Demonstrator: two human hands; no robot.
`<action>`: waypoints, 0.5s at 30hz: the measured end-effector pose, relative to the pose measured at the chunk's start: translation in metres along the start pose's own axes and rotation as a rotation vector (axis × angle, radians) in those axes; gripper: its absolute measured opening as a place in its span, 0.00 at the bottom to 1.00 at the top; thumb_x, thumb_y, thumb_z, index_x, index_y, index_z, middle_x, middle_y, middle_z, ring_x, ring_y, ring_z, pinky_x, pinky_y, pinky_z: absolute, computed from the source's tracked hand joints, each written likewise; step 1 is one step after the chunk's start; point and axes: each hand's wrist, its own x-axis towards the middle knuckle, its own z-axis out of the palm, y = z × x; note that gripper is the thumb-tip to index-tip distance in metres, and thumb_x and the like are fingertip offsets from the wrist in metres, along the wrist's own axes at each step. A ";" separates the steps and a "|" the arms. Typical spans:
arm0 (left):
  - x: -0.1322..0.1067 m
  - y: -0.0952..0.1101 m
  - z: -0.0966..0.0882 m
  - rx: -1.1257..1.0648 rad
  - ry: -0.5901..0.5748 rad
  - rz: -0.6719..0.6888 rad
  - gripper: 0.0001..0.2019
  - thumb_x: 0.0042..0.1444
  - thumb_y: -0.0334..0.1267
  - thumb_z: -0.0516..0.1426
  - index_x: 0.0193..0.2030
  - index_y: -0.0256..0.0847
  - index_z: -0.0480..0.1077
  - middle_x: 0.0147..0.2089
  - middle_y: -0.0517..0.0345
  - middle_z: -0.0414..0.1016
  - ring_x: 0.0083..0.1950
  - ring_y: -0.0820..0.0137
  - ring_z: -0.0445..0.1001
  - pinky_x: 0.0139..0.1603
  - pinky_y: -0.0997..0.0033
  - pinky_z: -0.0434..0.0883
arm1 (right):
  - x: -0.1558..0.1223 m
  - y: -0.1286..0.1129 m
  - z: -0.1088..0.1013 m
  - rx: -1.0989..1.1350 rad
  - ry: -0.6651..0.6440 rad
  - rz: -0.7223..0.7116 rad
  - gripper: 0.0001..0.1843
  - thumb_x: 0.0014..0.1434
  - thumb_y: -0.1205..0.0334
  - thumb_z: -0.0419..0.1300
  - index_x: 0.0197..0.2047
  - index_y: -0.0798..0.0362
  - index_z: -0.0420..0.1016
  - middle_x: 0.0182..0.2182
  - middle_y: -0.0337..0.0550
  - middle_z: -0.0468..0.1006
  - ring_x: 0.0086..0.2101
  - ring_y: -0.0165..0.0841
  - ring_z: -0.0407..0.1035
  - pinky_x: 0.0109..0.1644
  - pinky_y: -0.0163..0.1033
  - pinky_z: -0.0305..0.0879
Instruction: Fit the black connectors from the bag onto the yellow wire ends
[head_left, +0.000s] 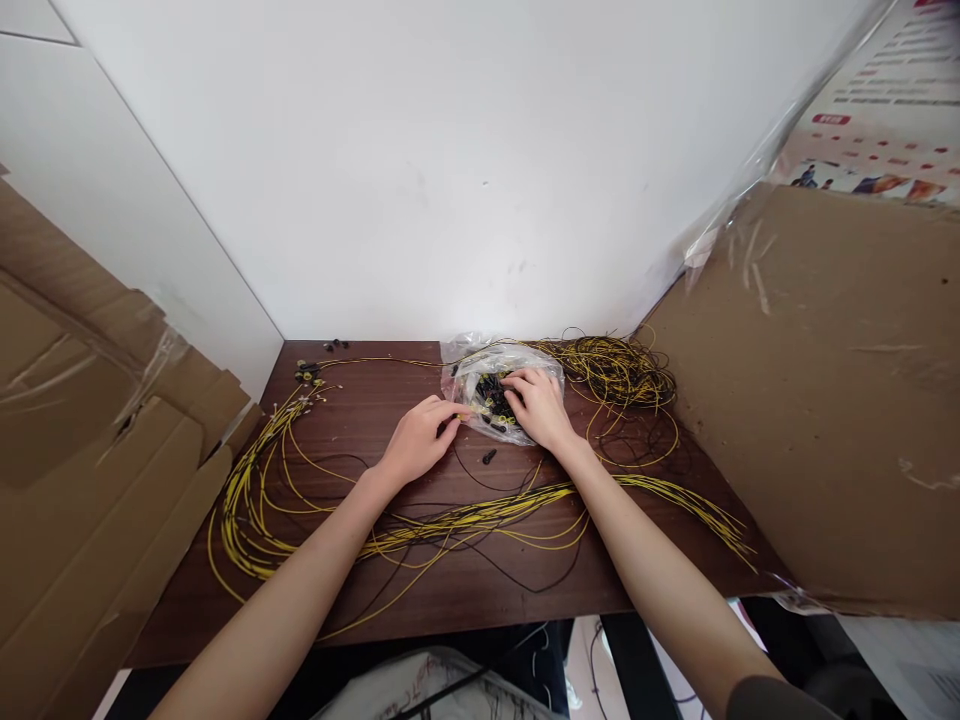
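A clear plastic bag (469, 362) of small black and yellow parts lies at the back middle of the dark wooden table (352, 600). My right hand (536, 405) rests in the bag's mouth with its fingers curled down onto the parts. My left hand (416, 440) is just left of the bag, fingers pinched on the end of a yellow wire (466, 409). A small black part (489, 457) lies loose on the table between my hands.
Long yellow wires (247, 500) loop across the left side and a bundle (675, 500) runs to the right. A tangled coil of yellow and black wire (619, 370) sits at the back right. Cardboard sheets (825, 400) flank both sides. Small terminals (309, 374) lie at back left.
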 end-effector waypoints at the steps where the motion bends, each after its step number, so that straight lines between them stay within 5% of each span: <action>1: 0.000 0.000 0.000 0.000 0.001 0.000 0.13 0.60 0.32 0.48 0.44 0.41 0.72 0.43 0.56 0.76 0.42 0.67 0.68 0.45 0.68 0.65 | 0.000 0.000 0.000 -0.001 -0.002 0.004 0.12 0.61 0.63 0.52 0.44 0.51 0.74 0.43 0.45 0.74 0.47 0.39 0.62 0.50 0.45 0.52; 15: 0.000 0.001 0.000 -0.016 -0.001 -0.007 0.13 0.60 0.33 0.48 0.44 0.41 0.73 0.43 0.57 0.76 0.43 0.68 0.69 0.46 0.68 0.66 | 0.001 -0.012 0.007 0.002 0.011 0.166 0.07 0.57 0.59 0.57 0.34 0.51 0.74 0.37 0.44 0.73 0.44 0.40 0.62 0.49 0.46 0.50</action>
